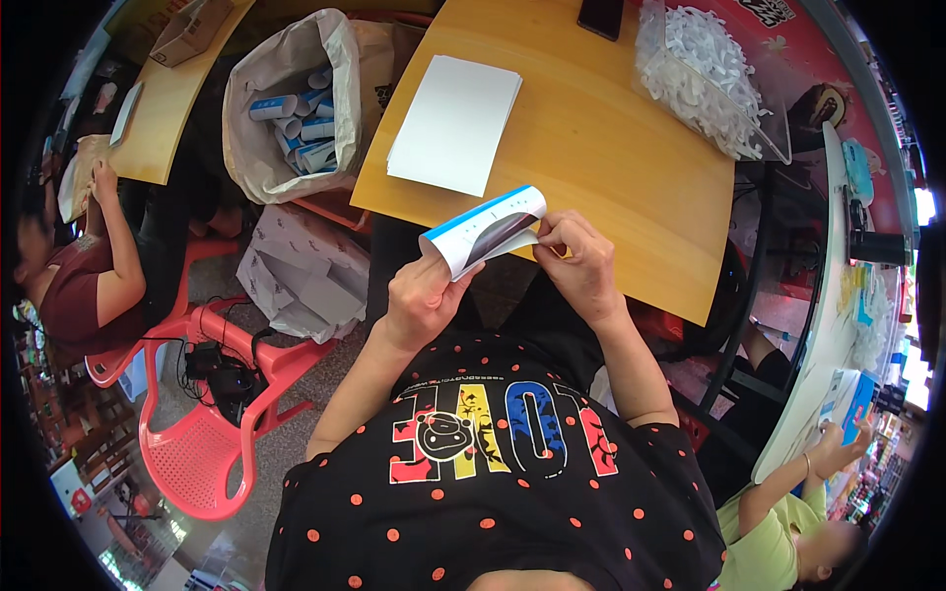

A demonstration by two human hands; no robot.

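Note:
Between my two hands, just off the near edge of the table, is a curled sheet of printed paper point(483, 225), white with a blue band and a dark patch. My left hand point(426, 295) grips its left end, the fingers partly inside the curl and the thumb below. At the right end, my right hand point(579, 261) pinches the loose edge between thumb and fingers. A neat stack of white sheets point(455, 123) lies on the wooden table point(581, 128), beyond my left hand.
Left of the table stands a pale sack point(246, 148) with several rolled paper tubes point(296, 126). A clear bin of white paper strips point(700, 74) and a dark phone point(600, 18) sit at the far right. A red chair point(202, 458) holds black cables. Other people sit on both sides.

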